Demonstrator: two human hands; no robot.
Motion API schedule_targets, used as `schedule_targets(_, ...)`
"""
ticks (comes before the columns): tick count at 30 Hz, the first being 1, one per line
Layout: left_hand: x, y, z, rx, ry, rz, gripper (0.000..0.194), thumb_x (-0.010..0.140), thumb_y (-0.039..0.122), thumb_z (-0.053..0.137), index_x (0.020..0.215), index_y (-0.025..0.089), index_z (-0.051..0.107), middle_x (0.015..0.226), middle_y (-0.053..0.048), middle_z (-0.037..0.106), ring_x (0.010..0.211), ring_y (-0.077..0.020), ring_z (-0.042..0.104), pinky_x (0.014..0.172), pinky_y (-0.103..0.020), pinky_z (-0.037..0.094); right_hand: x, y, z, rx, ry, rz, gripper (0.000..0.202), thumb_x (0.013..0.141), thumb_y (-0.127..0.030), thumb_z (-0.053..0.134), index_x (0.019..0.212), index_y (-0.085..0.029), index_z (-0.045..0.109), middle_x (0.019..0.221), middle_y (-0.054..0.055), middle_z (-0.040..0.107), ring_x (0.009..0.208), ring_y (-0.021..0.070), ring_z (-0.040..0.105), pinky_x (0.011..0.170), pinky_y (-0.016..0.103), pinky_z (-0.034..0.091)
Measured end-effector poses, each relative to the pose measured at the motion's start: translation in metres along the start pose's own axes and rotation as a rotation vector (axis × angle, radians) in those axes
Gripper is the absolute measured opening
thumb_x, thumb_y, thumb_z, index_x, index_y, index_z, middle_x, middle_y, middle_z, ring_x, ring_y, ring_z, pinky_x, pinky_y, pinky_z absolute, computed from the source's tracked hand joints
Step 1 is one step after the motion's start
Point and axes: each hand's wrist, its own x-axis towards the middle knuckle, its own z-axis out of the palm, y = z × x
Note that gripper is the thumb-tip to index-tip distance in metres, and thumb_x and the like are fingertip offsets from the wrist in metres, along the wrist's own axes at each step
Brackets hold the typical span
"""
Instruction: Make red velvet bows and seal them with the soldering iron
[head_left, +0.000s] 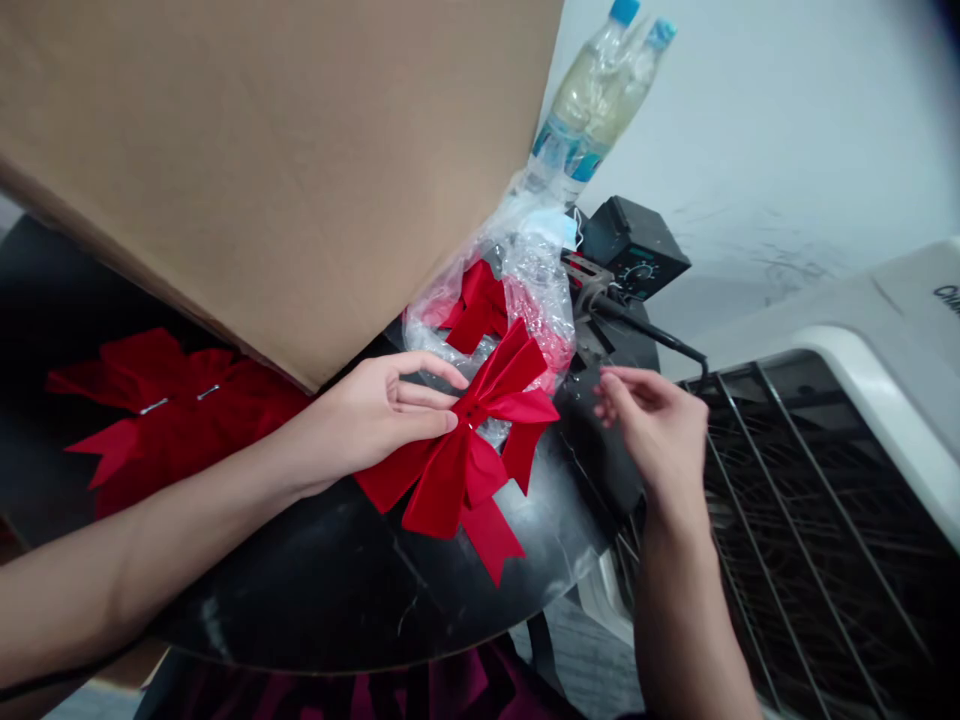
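Observation:
My left hand (397,405) holds a red ribbon bow (480,425), its thumb and fingers at the bow's middle. The bow has several wide loops and notched tails, with small holes and a shiny bit at its centre. To the right of the bow, my right hand (656,420) is raised, thumb and index finger pinched together. Whatever it may hold is too small to make out. Just behind the bow lies a clear plastic bag (536,275) with more red bows (480,300) in and beside it. Several flattened red bows (180,400) with silvery wires lie by my left forearm.
A big cardboard box (300,150) stands on the black round table (322,600). Behind are two bottles (592,100), a black dial box (637,245) and a black rod-shaped tool (649,335) in a metal holder. A white heater with a wire grille (795,470) stands right.

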Motion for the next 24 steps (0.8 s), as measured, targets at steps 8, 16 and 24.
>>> schedule_targets(8,0.0,-0.009,-0.003,0.203,-0.043,0.06,0.038,0.083,0.019,0.084,0.116,0.023,0.065,0.099,-0.005,0.085,0.093,-0.023,0.084,0.078,-0.023,0.066,-0.053,-0.066,0.018,-0.304,-0.681,-0.529,0.045,0.103,-0.022,0.064,0.146,-0.031,0.061,0.085,-0.005,0.076,0.064,0.0071,0.067,0.069,0.019,0.054)
schedule_targets(16,-0.001,-0.008,-0.004,0.236,-0.063,0.067,0.041,0.083,0.018,0.082,0.118,0.024,0.063,0.101,-0.004,0.084,0.095,-0.0235,0.083,0.084,-0.026,0.066,-0.045,-0.06,0.034,-0.287,-0.768,-0.556,0.027,0.105,-0.02,0.061,0.131,-0.023,0.068,0.101,-0.003,0.08,0.067,0.0047,0.066,0.07,0.017,0.049)
schedule_targets(24,-0.003,-0.007,-0.002,0.25,-0.044,0.07,0.04,0.082,0.018,0.082,0.117,0.025,0.064,0.102,-0.004,0.084,0.094,-0.0226,0.084,0.081,-0.025,0.065,-0.045,-0.062,0.034,-0.246,-0.812,-0.532,0.02,0.104,-0.018,0.061,0.123,-0.025,0.066,0.093,-0.006,0.075,0.067,0.0037,0.063,0.067,0.015,0.046)
